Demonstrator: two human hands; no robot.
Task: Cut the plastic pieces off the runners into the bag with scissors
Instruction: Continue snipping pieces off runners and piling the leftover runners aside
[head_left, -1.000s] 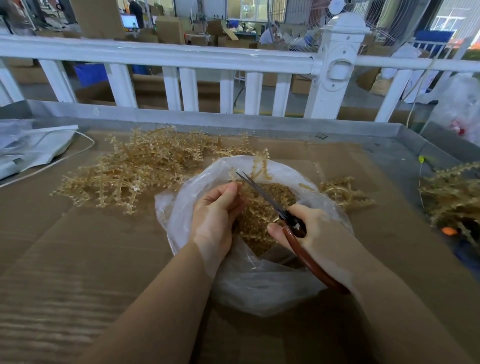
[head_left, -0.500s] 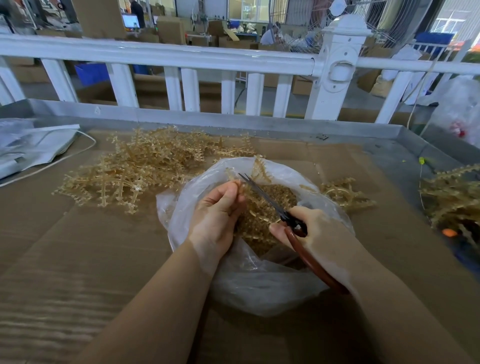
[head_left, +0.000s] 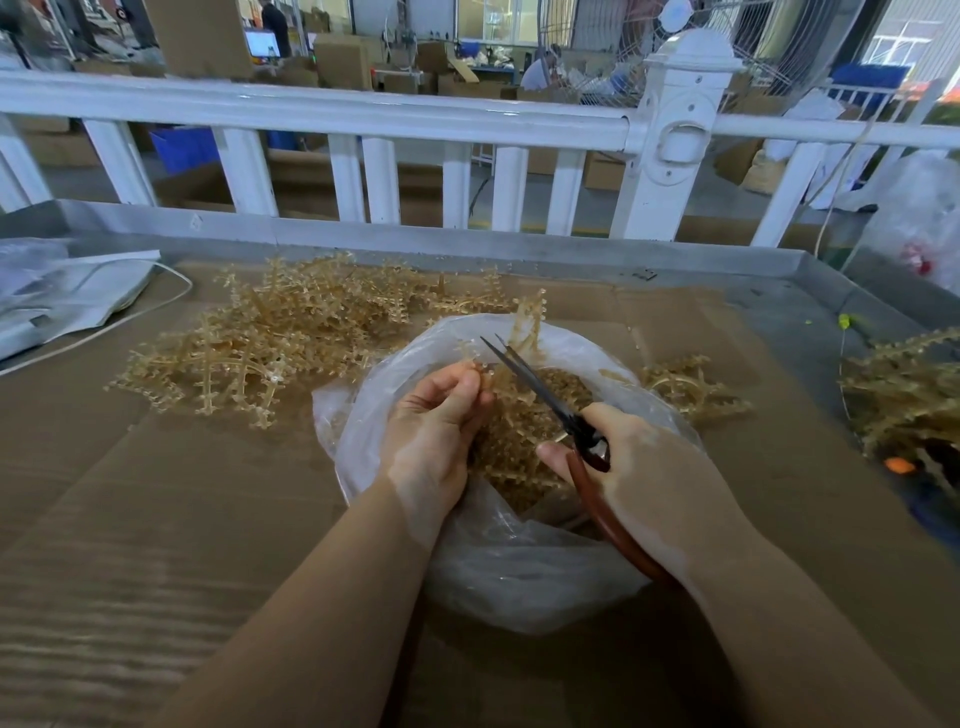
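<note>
Grey plastic sheeting (head_left: 62, 296) is lying at the far left of the work surface, with a pale cord (head_left: 130, 319) curving beside it. Brown cardboard (head_left: 156, 519) is covering the surface. Left of centre, a heap of tan plastic runners (head_left: 270, 343) is resting on the cardboard, touching the far rim of the clear plastic bag (head_left: 519, 582). The bag is sitting open at centre, holding a mound of cut pieces (head_left: 524, 441). The left hand (head_left: 436, 431) is hovering over the bag's mouth, its fingers curled and pinching a single runner (head_left: 527, 325) that is sticking up past the bag's far edge. The scissors (head_left: 540, 395) are pointing up and to the left, blades slightly parted with the tips just beside the pinched runner. The right hand (head_left: 649, 467) is gripping the reddish-brown scissor handles, thumb and fingers wrapped around the loops. Right of the bag, a smaller cluster of runners (head_left: 685, 387) is lying on the cardboard, and another pile (head_left: 904, 389) is sitting at the far right edge. Behind the surface, a white railing (head_left: 363, 119) is running across the view.
</note>
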